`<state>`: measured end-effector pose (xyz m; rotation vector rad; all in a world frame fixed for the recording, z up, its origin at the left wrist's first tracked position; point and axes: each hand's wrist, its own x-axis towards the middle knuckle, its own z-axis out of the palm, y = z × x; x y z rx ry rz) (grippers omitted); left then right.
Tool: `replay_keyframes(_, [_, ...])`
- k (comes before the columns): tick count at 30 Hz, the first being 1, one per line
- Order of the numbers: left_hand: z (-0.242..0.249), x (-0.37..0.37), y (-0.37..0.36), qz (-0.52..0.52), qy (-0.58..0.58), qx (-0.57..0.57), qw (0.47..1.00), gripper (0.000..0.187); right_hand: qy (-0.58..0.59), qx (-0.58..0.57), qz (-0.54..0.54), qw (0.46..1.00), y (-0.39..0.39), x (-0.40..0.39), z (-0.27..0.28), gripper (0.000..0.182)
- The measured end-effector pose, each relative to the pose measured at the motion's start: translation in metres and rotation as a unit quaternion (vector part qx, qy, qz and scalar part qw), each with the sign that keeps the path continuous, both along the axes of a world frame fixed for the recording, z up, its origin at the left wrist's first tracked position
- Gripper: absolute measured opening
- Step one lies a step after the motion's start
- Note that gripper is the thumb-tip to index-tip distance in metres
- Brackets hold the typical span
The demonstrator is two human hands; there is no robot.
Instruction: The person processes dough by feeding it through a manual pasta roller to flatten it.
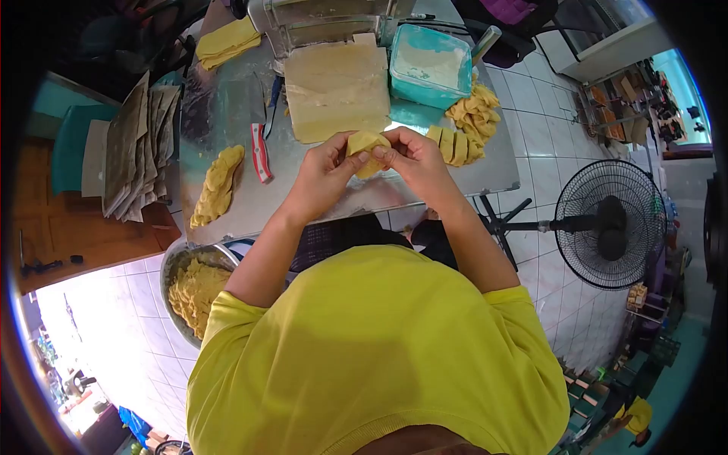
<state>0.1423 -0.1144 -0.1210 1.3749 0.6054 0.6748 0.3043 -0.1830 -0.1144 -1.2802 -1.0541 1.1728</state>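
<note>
A piece of yellow dough is held between my left hand and my right hand, with the thumbs and fingers of both pinching it above the metal table's front edge. Just beyond it lies a floured brown sheet. To the right are cut dough strips and a heap of dough pieces. A teal tub of white powder stands behind them. On the left, a red-handled tool lies near a long lump of dough.
A metal bowl of dough sits below the table's left corner. Flat yellow sheets lie at the back left, near a metal machine. Stacked cardboard is at the left, a black fan at the right.
</note>
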Motion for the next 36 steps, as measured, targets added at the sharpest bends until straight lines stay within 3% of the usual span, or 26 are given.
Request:
replay_keyframes(4, [0.000, -0.002, 0.000, 0.016, 0.119, 0.095, 0.988, 0.027, 0.037, 0.039, 0.005, 0.999, -0.001, -0.009, 0.009, 0.023])
replay_keyframes(8, [0.006, 0.007, -0.006, 0.061, 0.100, 0.095, 0.989, 0.030, -0.131, 0.156, -0.040, 0.978, 0.002, -0.010, 0.003, 0.024])
replay_keyframes(10, [0.013, 0.010, -0.008, 0.037, -0.034, -0.008, 0.999, 0.034, -0.181, 0.192, -0.053, 0.963, 0.002, -0.004, 0.001, 0.027])
replay_keyframes(11, [0.018, 0.008, -0.009, 0.036, -0.034, -0.007, 0.999, 0.034, -0.214, 0.239, -0.070, 0.945, 0.004, -0.001, -0.004, 0.029])
replay_keyframes(13, [0.026, 0.004, -0.011, -0.014, -0.082, -0.167, 0.982, 0.037, -0.245, 0.286, -0.086, 0.922, 0.004, 0.001, -0.006, 0.033])
replay_keyframes(15, [0.023, 0.005, -0.007, -0.040, -0.069, -0.163, 0.983, 0.036, -0.291, 0.310, -0.087, 0.901, 0.001, -0.002, -0.002, 0.033])
replay_keyframes(17, [0.016, 0.004, -0.006, -0.066, -0.055, -0.159, 0.984, 0.035, -0.300, 0.280, -0.061, 0.910, -0.004, -0.002, 0.001, 0.032])
replay_keyframes(19, [0.010, 0.002, -0.004, -0.053, 0.037, -0.037, 0.997, 0.033, -0.310, 0.251, -0.036, 0.916, -0.008, -0.003, 0.009, 0.031])
replay_keyframes(21, [0.007, 0.003, -0.003, -0.020, 0.047, -0.016, 0.999, 0.030, -0.093, 0.167, -0.020, 0.981, -0.017, -0.008, 0.019, 0.028])
replay_keyframes(22, [0.006, 0.003, -0.004, 0.009, 0.057, 0.006, 0.998, 0.027, -0.093, 0.166, -0.021, 0.982, -0.016, -0.008, 0.018, 0.028])
replay_keyframes(24, [0.010, 0.008, -0.008, 0.024, 0.071, 0.027, 0.997, 0.024, -0.120, 0.085, -0.017, 0.989, -0.015, -0.005, 0.014, 0.029])
replay_keyframes(25, [0.012, 0.012, -0.010, 0.040, 0.084, 0.049, 0.994, 0.022, -0.122, 0.084, -0.019, 0.989, -0.015, -0.005, 0.011, 0.029])
replay_keyframes(27, [0.011, 0.016, -0.014, 0.047, 0.083, 0.058, 0.994, 0.026, -0.255, 0.110, -0.053, 0.959, -0.010, -0.007, 0.004, 0.026])
replay_keyframes(29, [0.006, 0.015, -0.019, 0.053, 0.085, 0.066, 0.993, 0.031, -0.276, 0.132, -0.073, 0.949, -0.006, -0.004, -0.006, 0.024])
replay_keyframes(30, [0.002, 0.013, -0.022, 0.030, 0.029, 0.038, 0.998, 0.036, -0.296, 0.153, -0.092, 0.938, -0.005, -0.003, -0.009, 0.022])
replay_keyframes(31, [0.001, 0.010, -0.023, 0.008, -0.027, 0.010, 1.000, 0.041, -0.295, 0.153, -0.093, 0.939, -0.004, -0.002, -0.010, 0.022])
replay_keyframes(32, [0.004, 0.008, -0.021, 0.008, -0.026, 0.010, 1.000, 0.041, -0.316, 0.158, -0.096, 0.931, -0.004, 0.000, -0.010, 0.020])
replay_keyframes(34, [0.021, 0.002, -0.016, -0.021, -0.003, -0.102, 0.995, 0.048, -0.334, 0.165, -0.094, 0.923, -0.003, 0.001, -0.009, 0.019])
replay_keyframes(36, [0.008, -0.002, -0.007, -0.033, 0.032, -0.048, 0.998, 0.044, -0.280, 0.124, -0.030, 0.951, -0.002, 0.000, -0.002, 0.022])
